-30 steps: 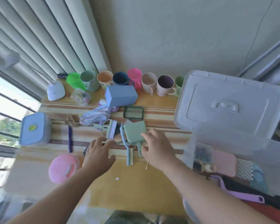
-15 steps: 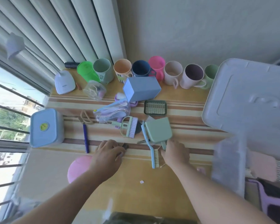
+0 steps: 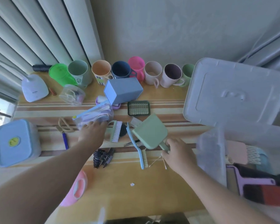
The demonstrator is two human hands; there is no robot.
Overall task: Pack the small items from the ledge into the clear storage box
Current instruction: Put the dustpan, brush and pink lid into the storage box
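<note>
Wooden ledge (image 3: pixel 120 191) with brown stripes running under plain wall; vertical blinds (image 3: pixel 39 29) hanging at left by window. Row of mugs (image 3: pixel 153 72) standing along wall. Clear storage box (image 3: pixel 210 152) sitting at right, its lid (image 3: pixel 233 94) leaning open behind. Right hand (image 3: pixel 176 152) curling around handle of green dustpan (image 3: pixel 150 131), tilting it off ledge. Left hand (image 3: pixel 92 131) lying with fingers spread on clear zip pouch (image 3: pixel 94 115). Lamp base (image 3: pixel 33 88) lettering blurring, unreadable.
</note>
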